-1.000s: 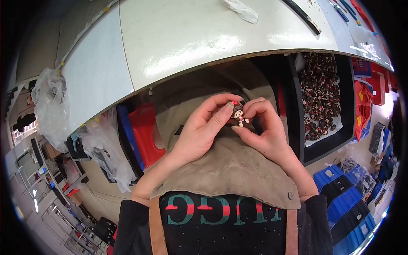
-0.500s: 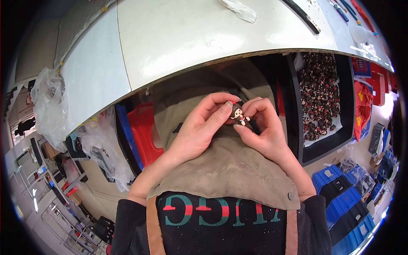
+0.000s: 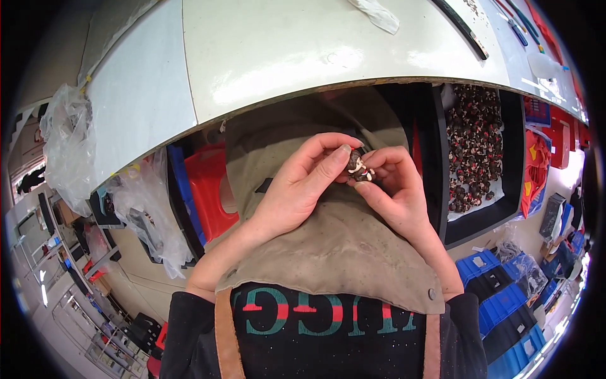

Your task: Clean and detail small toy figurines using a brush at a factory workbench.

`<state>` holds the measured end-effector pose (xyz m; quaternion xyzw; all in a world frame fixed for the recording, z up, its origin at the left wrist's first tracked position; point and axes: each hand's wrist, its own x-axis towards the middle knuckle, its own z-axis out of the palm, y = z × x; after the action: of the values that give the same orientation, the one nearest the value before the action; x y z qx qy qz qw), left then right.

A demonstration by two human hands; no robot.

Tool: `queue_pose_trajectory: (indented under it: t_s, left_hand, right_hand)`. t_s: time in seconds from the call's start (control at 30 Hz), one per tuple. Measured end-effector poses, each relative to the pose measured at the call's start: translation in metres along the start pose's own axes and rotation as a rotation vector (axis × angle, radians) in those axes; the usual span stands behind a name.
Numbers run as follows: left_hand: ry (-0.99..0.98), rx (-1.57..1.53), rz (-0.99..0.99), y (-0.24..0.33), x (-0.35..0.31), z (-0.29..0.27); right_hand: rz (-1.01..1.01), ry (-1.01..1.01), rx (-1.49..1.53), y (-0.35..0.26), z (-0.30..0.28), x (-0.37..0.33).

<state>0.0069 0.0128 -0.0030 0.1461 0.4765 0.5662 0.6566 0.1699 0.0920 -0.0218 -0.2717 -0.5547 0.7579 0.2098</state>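
Observation:
A small doll figurine [image 3: 358, 165] with dark brown hair, a pale face and touches of red is between my two hands, above the olive-brown apron [image 3: 328, 234] on my lap. My left hand [image 3: 312, 170] pinches its hair end between thumb and fingers. The thumb and fingertips of my right hand [image 3: 398, 183] close on its lower end, near the pale feet. The fingers partly cover the figurine, and its back is hidden.
To the right, a black tray [image 3: 444, 183] holds many similar small figurines. The white worktable [image 3: 278, 57] curves across in front, with a black bar [image 3: 461, 28] and a crumpled white cloth [image 3: 379, 14] on it. A red stool [image 3: 211, 189] and plastic bags [image 3: 72, 142] are at the left; blue crates [image 3: 499, 303] are at the lower right.
Between my fingers the figurine has turned a little, so its face points more to the right. Both hands stay on it. The whole view has shifted slightly.

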Motion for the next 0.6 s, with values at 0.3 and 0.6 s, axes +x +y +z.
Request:
queue_pose_trajectory:
  t_s: [0.3,0.6]
  left_hand:
    - [-0.023,-0.066,-0.040,0.0000,0.0009,-0.0018]
    - [0.011,-0.132,-0.091,0.0010,0.0047,-0.0048]
  right_hand:
    - [0.057,-0.011,0.210,0.0018,0.0004,0.0005]
    - [0.164,-0.015,0.242,-0.0017,-0.0033,0.0041]
